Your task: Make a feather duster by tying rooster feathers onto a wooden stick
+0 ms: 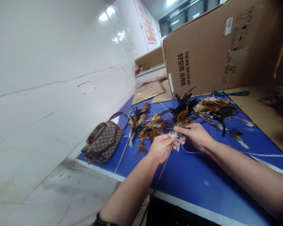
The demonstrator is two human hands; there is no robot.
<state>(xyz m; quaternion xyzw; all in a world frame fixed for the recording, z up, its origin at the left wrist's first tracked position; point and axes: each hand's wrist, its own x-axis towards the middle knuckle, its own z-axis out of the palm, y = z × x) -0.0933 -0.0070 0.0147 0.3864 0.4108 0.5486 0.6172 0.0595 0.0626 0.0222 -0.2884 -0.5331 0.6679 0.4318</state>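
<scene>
Two bare hands, one feather duster between them, above one blue table (193,179). Left hand (160,148): fingers closed round the stick (163,169) just below the feathers. Right hand (198,135): thumb and fingers pinching the feather base from the other side. Duster (184,108) tilted, dark and brown feathers up, stick running down past the near table edge. One clear ribbon (261,154) trails from the binding to the right, passing by the right forearm.

Left of the hands: one second duster (134,121) lying down, one handbag (105,142) beside it. Two main feather piles: brown pile (153,126) left of the held duster, mixed pile (215,108) right. A few loose feathers (237,135) near the latter. Behind: one big cardboard box (207,56), one green cord (233,93) in front.
</scene>
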